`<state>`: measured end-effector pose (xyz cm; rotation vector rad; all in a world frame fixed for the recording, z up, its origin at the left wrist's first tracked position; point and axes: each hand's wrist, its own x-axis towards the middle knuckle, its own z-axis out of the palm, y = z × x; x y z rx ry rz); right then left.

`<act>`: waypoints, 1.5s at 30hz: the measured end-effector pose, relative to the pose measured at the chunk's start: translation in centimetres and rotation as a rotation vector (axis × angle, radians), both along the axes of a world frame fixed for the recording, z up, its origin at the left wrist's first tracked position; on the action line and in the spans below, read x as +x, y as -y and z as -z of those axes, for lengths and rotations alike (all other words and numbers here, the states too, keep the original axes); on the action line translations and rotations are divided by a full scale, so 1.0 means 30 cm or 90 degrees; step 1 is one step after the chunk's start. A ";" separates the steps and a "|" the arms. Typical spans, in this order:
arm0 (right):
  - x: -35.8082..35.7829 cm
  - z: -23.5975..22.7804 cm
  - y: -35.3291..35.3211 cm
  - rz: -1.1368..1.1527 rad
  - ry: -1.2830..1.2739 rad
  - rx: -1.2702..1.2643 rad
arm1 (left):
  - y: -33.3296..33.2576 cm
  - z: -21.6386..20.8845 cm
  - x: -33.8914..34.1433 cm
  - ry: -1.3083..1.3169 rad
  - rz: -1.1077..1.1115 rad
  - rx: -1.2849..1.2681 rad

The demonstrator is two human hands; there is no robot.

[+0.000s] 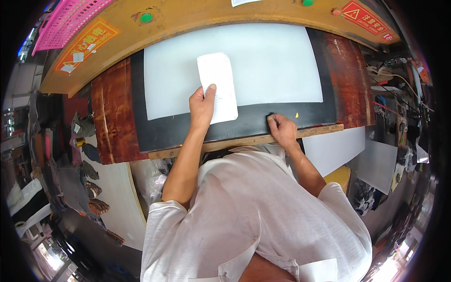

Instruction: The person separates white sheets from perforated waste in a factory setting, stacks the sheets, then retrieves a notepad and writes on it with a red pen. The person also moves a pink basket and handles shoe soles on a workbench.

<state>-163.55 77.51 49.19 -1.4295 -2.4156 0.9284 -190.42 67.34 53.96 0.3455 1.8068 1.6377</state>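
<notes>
My left hand [202,106] is closed on a white sheet of paper [220,77] with rounded corners and faint writing, thumb on top. The paper is over a large pale, translucent sheet [277,66], which lies on a black mat [174,128]. Nearer to me and to the right, my right hand [283,130] rests at the mat's front part with thumb and fingers pinched together. A small dark bit shows at its fingertips, too small to make out. Just beyond that hand lies a small yellow scrap [297,115] on the mat.
A yellow machine beam [188,18] with green buttons and warning labels spans the far side. Reddish-brown boards [112,103] flank the mat; a wooden strip [244,142] edges its front. A pink basket [70,21] sits far left, a white panel [336,148] low right.
</notes>
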 end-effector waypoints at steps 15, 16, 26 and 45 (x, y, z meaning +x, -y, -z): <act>-0.009 0.005 -0.003 0.008 0.015 0.002 | -0.024 0.158 -0.068 -0.025 0.037 -0.010; -0.009 0.006 -0.004 0.003 0.016 0.005 | -0.024 0.154 -0.068 -0.020 0.037 -0.010; -0.013 -0.005 -0.002 0.014 0.019 0.001 | -0.023 0.137 -0.067 0.010 0.020 0.000; -0.013 -0.007 -0.003 0.013 0.017 -0.003 | -0.011 0.175 -0.088 0.019 0.048 -0.008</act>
